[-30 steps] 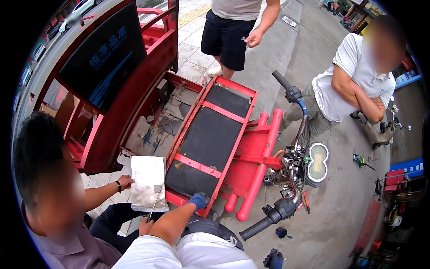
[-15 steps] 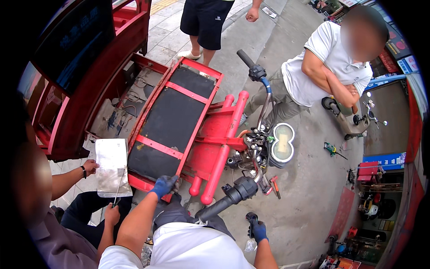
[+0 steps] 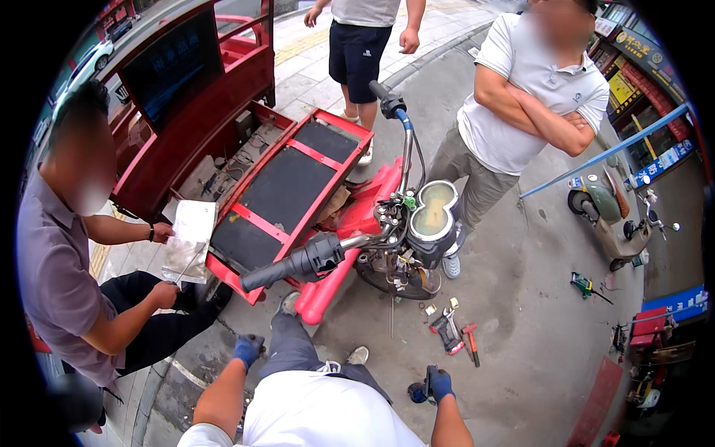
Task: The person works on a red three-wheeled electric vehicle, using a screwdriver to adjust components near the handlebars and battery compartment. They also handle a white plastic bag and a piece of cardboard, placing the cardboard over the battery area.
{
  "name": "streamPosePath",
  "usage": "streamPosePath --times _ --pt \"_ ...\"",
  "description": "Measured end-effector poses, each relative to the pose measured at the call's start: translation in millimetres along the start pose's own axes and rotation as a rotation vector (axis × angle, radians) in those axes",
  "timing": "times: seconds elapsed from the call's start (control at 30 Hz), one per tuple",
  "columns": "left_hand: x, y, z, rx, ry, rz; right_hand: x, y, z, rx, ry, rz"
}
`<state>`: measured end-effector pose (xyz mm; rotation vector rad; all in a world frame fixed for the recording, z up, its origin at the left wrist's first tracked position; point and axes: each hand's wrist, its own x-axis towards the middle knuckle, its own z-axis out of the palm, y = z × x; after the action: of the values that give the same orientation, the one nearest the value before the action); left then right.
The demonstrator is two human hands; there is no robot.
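My left hand (image 3: 249, 349), in a blue and dark glove, hangs beside my left thigh with its fingers curled and nothing visible in them. It is apart from the red tricycle frame (image 3: 322, 290). My gloved right hand (image 3: 441, 383) is closed around a small black part (image 3: 421, 390) with a rounded end, low on the right; its exact kind is too small to tell. Ahead of me stand the tricycle's handlebar (image 3: 298, 262) with black grips and a round twin gauge (image 3: 433, 208). Left of it lies the red-framed seat base (image 3: 279, 186) with black panels.
A person at left holds a paper in a clear bag (image 3: 190, 235) and a thin tool. Another person (image 3: 532, 89) stands with arms crossed; a third stands behind the tricycle. A red hammer (image 3: 471, 344) and other tools lie on the ground. A scooter (image 3: 611, 212) stands at right.
My left hand has let go of the seat base's near corner and drawn back to my side. My right hand still holds the black part. The view has shifted, with my body farther from the tricycle.
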<state>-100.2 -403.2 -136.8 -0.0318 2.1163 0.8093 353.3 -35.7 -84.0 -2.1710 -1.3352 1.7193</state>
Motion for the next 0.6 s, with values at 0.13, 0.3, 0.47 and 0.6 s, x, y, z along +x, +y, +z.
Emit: streamPosePath --times 0.13,0.3,0.47,0.6 --pt "-51.8 -39.7 -8.4 -0.049 0.066 -0.153 8.3 14.1 -2.7 0.136 -0.101 0.137" --pt "-89.8 -30.7 -44.1 -0.246 0.263 -0.164 38.2 68.2 10.0 0.031 -0.214 0.292" --pt "-88.7 -34.2 -34.8 -0.231 0.284 -0.076 8.3 37.4 37.3 -0.065 -0.334 0.252" --pt "-78.8 -22.4 -11.0 -0.121 0.168 0.051 1.9 -2.4 61.1 -0.220 -0.348 0.085"
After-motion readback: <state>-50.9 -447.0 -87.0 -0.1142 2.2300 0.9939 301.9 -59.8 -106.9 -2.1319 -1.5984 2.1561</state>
